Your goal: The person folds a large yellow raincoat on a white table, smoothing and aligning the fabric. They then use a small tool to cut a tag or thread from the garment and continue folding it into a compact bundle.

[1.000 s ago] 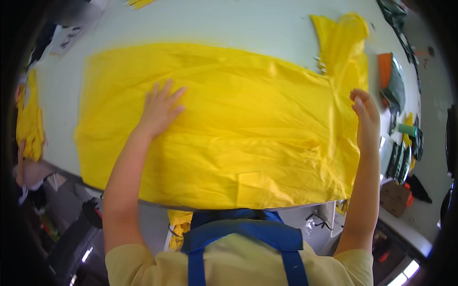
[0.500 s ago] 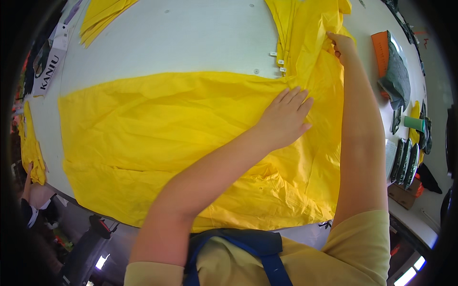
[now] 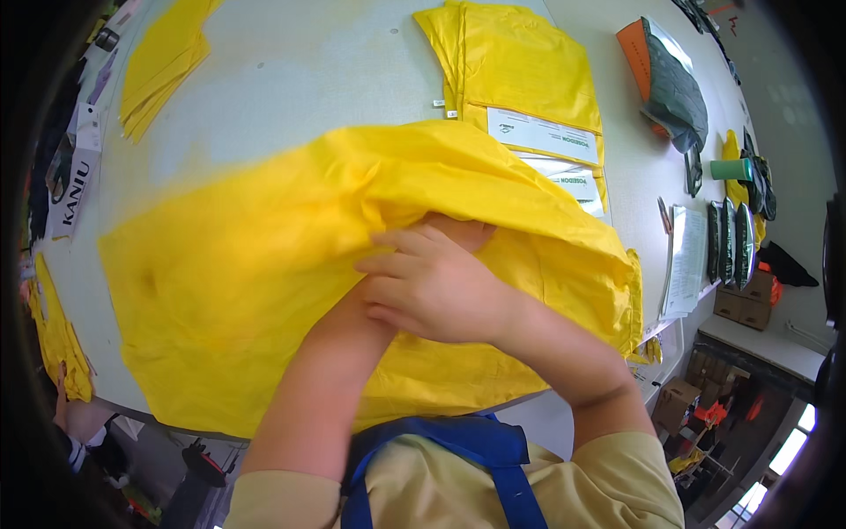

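Observation:
A large yellow cloth garment [image 3: 264, 344] lies spread and creased over the table in front of me, its left part smeared by motion. Across its middle my forearms cross, the right over the left. My right hand [image 3: 432, 286] lies palm down above my left wrist, fingers pointing left, loosely spread and touching the area of the bunched cloth. My left hand [image 3: 463, 231] reaches beneath a raised fold of the garment; only a bit of its back shows, its fingers hidden. Just beyond the fold is a stack of folded yellow pieces [image 3: 529, 62] with white printed cards [image 3: 542, 137].
Another yellow stack [image 3: 167, 66] lies far left on the pale table [image 3: 308, 79]. To the right are a grey-and-orange package [image 3: 670, 88], a green roll [image 3: 731, 170], paper sheets [image 3: 685, 264] and dark packets [image 3: 727, 242]. At the left edge, another person's hand touches yellow cloth [image 3: 57, 326].
My right hand has come from the far right to the middle, over my left wrist. The garment's right part has shifted, uncovering the stack and cards. My left hand has gone under a fold.

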Available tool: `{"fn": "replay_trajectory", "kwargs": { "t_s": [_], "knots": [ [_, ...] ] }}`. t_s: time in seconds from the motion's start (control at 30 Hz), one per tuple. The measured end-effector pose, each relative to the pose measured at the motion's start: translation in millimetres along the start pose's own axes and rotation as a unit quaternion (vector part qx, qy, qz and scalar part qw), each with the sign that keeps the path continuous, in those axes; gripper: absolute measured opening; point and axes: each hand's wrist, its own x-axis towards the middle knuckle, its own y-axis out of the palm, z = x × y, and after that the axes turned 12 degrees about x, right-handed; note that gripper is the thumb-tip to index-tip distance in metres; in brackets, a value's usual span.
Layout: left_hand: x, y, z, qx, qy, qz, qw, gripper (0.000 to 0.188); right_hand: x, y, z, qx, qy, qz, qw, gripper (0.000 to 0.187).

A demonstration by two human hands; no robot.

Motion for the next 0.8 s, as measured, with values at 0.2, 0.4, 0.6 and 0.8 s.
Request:
{"fn": "replay_trajectory", "kwargs": {
  "t_s": [0.2,0.4,0.6,0.8],
  "knots": [
    [-162,-36,22,-0.181,0.041,0.099,0.978,0.046,-127,-27,8,-0.289,0.228,-0.289,0.884,0.066],
    [-293,-107,83,0.231,-0.265,-0.293,0.889,0.051,-236,-55,-24,-0.325,0.452,-0.258,0.789,0.056],
    [-321,-129,134,-0.352,-0.556,-0.234,0.716,0.041,-272,-55,-69,-0.237,0.388,-0.326,0.829,0.026],
    [-323,-167,252,-0.382,-0.495,-0.306,0.718,0.027,-301,-49,-65,-0.398,0.262,-0.119,0.871,0.022]
  ]
}}
